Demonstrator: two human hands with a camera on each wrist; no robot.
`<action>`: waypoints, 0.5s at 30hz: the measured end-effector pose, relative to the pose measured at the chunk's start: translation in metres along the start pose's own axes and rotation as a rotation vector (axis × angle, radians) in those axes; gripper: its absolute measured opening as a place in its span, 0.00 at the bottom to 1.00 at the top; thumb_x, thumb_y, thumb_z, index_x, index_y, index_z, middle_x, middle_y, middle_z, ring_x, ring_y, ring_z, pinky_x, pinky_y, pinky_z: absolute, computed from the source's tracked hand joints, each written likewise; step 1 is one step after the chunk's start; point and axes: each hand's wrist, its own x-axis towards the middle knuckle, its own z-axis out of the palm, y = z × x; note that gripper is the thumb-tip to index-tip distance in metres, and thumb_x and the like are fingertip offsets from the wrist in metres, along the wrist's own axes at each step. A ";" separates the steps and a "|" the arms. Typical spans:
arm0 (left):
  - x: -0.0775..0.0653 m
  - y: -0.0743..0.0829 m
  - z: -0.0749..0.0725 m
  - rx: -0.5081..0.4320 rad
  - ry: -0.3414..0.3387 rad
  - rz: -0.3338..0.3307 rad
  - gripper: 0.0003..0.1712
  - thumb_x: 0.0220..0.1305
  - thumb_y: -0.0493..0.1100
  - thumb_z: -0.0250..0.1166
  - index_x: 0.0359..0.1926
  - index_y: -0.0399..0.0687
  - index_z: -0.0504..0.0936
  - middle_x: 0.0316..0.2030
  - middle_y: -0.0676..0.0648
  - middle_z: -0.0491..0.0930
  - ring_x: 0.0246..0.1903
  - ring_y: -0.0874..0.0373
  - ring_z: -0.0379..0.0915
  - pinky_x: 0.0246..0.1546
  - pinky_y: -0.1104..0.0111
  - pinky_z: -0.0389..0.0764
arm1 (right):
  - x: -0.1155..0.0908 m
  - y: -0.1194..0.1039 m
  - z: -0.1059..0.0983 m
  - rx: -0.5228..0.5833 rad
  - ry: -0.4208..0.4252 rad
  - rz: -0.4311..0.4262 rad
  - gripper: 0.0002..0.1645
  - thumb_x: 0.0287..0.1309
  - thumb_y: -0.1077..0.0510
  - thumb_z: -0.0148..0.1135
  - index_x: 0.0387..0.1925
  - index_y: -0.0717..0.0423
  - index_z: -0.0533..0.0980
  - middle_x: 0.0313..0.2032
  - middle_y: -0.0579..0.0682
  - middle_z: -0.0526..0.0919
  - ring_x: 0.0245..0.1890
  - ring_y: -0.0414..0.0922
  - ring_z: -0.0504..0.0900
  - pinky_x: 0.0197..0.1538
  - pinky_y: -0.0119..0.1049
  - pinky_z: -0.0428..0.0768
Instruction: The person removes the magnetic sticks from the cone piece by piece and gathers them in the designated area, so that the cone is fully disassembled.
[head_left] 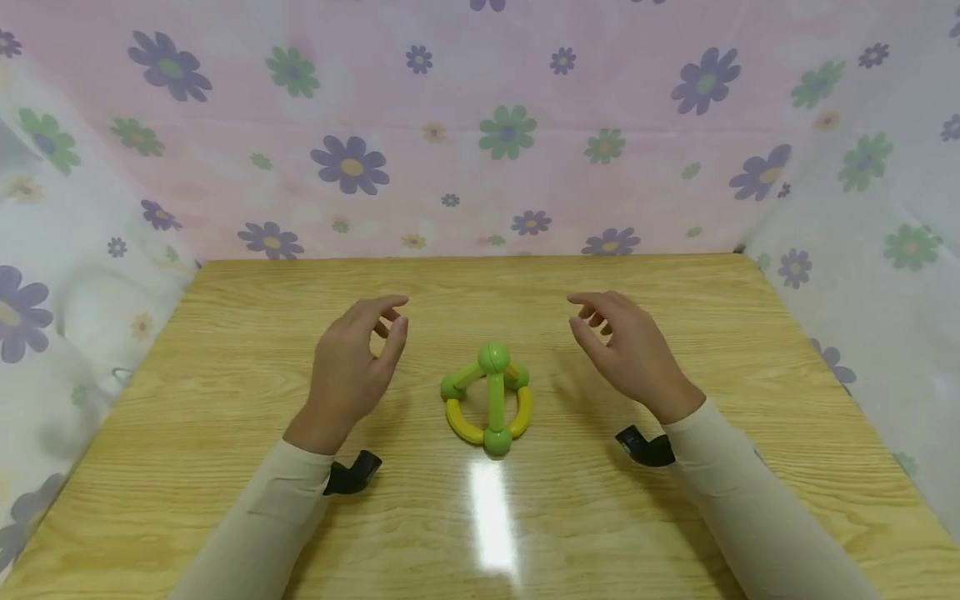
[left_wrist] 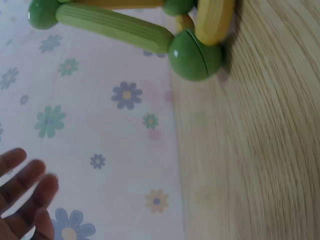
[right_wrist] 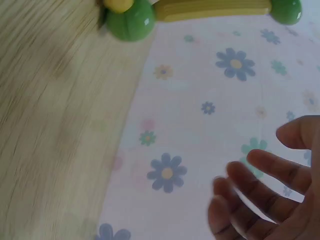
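A small frame of green balls joined by green and yellow rods [head_left: 496, 404] stands on the wooden table, one ball raised at its top and curved yellow rods at its base. My left hand [head_left: 350, 358] hovers to the left of it, fingers loosely bent, holding nothing. On the other side my right hand [head_left: 626, 350] is likewise raised, relaxed and apart from the frame. In the left wrist view a green rod [left_wrist: 115, 27] slopes down to a green ball [left_wrist: 195, 55]. A yellow rod [right_wrist: 212, 8] shows at the top of the right wrist view.
The wood-grain table [head_left: 262, 333] ends at a flowered cloth [head_left: 450, 108] behind, with more cloth at both sides. A black wrist mount [head_left: 352, 473] sticks out under the left sleeve, another black mount [head_left: 647, 447] under the right.
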 end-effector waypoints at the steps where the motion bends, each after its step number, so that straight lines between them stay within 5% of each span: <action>1: 0.001 0.001 -0.001 -0.046 -0.012 0.006 0.21 0.76 0.52 0.54 0.59 0.46 0.80 0.39 0.45 0.83 0.30 0.54 0.79 0.30 0.60 0.78 | 0.000 -0.003 0.000 0.025 0.031 -0.015 0.21 0.74 0.51 0.53 0.61 0.55 0.76 0.43 0.52 0.82 0.41 0.47 0.79 0.43 0.45 0.80; 4: 0.001 0.005 -0.001 -0.150 -0.099 0.026 0.29 0.77 0.61 0.47 0.62 0.48 0.78 0.33 0.49 0.81 0.24 0.62 0.72 0.23 0.68 0.73 | 0.001 -0.012 0.001 0.122 0.099 -0.059 0.16 0.73 0.55 0.55 0.56 0.55 0.79 0.33 0.47 0.81 0.31 0.39 0.77 0.37 0.35 0.79; 7: 0.000 0.008 0.000 -0.192 -0.221 0.035 0.29 0.75 0.63 0.51 0.65 0.51 0.75 0.28 0.55 0.76 0.21 0.66 0.65 0.22 0.72 0.69 | 0.001 -0.021 0.002 0.242 0.115 -0.082 0.15 0.73 0.56 0.55 0.56 0.54 0.79 0.34 0.45 0.82 0.30 0.36 0.77 0.34 0.31 0.77; 15: -0.006 0.019 0.013 -0.195 -0.545 -0.005 0.32 0.67 0.56 0.66 0.69 0.59 0.70 0.26 0.62 0.74 0.19 0.67 0.66 0.23 0.72 0.72 | -0.001 -0.044 0.010 0.446 -0.029 -0.123 0.16 0.74 0.61 0.52 0.58 0.53 0.77 0.33 0.45 0.79 0.28 0.40 0.77 0.34 0.33 0.78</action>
